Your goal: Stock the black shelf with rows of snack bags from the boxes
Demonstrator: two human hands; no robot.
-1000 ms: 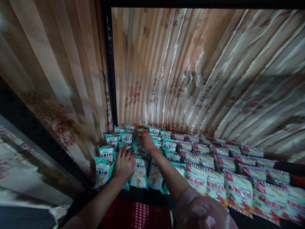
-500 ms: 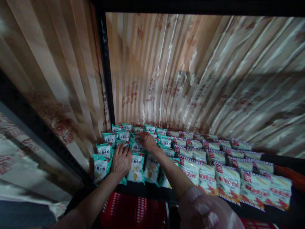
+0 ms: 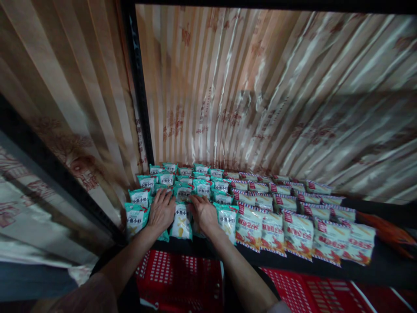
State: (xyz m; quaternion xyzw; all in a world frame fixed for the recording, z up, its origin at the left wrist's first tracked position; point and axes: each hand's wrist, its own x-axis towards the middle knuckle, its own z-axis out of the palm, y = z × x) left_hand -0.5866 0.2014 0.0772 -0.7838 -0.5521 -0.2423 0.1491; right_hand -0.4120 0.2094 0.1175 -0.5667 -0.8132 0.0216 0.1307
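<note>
Currently set among teal-trimmed snack packets with left hand and right hand, fingertips partly hidden; cannot tell whether gripping any, with one front packet between both hands.

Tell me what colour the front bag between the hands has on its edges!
The front bag has teal edges, seen best in the head view.

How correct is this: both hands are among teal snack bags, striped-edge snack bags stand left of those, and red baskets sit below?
The striped-edge snack bags stand right of the teal snack bags, as the head view shows, not left. Left hand and right hand are among the latter, red baskets below.
</note>
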